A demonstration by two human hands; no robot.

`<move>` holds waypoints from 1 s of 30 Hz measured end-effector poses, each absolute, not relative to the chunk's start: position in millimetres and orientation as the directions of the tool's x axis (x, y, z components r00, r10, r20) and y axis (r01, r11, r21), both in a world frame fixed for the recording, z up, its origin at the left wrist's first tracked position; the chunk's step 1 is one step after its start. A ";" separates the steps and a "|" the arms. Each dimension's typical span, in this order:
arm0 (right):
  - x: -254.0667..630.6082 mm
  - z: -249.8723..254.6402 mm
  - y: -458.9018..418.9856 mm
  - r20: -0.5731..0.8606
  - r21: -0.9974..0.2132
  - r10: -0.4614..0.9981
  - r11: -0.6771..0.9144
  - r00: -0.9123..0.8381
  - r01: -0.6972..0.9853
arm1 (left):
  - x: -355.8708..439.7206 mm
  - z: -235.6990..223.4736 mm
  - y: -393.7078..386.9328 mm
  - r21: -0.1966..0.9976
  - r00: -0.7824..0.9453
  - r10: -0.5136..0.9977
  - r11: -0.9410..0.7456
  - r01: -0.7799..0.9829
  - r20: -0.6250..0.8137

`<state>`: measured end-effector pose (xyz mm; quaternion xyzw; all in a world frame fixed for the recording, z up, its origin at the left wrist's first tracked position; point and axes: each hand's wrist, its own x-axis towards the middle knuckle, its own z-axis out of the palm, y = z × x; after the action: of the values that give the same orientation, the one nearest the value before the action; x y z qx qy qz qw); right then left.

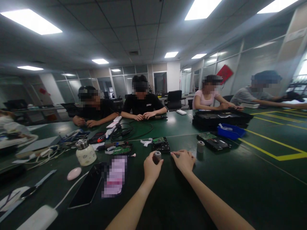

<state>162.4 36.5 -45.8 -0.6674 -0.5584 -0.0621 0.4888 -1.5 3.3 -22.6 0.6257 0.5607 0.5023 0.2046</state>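
My left hand (153, 167) is closed around a small grey metal cylinder (157, 155), thumb on one side and fingers on the other. Just beyond it lies a black hard drive (161, 147) with a green circuit board and a white ribbon cable. My right hand (185, 161) rests low over the table by the drive's near right corner. Its thumb and forefinger come together at the tip, and whatever may be between them is too small to make out. A second metal cylinder (200, 146) stands upright to the right of this hand.
Another drive (214, 141) lies at right beside a blue tray (230, 131) and a large black tray (220, 118). Leftward are a green circuit board (122, 149), a phone (86, 185), a floral bottle (86, 153), a white power bank (39, 218) and cables. Several people sit opposite.
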 end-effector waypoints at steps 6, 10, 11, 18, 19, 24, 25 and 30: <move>164.3 -56.4 42.1 0.707 -0.504 0.643 0.168 0.294 0.847 | -4.7 -25.6 5.4 0.848 -0.211 0.908 -0.226 0.479 0.361; 165.4 -55.2 42.6 0.724 -0.506 0.633 0.215 0.275 0.836 | -4.6 -27.5 7.7 0.845 -0.217 0.906 -0.222 0.486 0.363; 165.0 -52.7 41.7 0.725 -0.510 0.632 0.228 0.272 0.829 | -4.5 -27.8 8.2 0.844 -0.216 0.905 -0.224 0.488 0.365; 147.4 -22.6 26.4 0.795 -0.450 0.600 0.489 0.087 0.747 | -2.6 -26.3 9.1 0.834 -0.149 0.904 -0.293 0.467 0.401; 143.2 -19.8 23.9 0.805 -0.439 0.590 0.525 0.060 0.729 | -2.2 -25.9 9.1 0.830 -0.137 0.903 -0.304 0.467 0.408; 129.7 -16.6 16.1 0.817 -0.418 0.576 0.636 -0.039 0.648 | -1.5 -25.2 8.4 0.798 -0.087 0.893 -0.346 0.493 0.441; 129.0 -17.0 15.6 0.814 -0.420 0.578 0.647 -0.050 0.637 | -1.7 -25.3 8.2 0.791 -0.079 0.892 -0.351 0.501 0.446; 129.5 -18.9 15.6 0.806 -0.453 0.591 0.656 -0.039 0.604 | -2.5 -24.8 7.6 0.761 -0.055 0.886 -0.362 0.538 0.460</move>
<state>129.5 15.6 -18.9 -0.4145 -0.7206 -0.0057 0.5558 -2.5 7.6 -24.8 0.6642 0.5360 0.4899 0.1777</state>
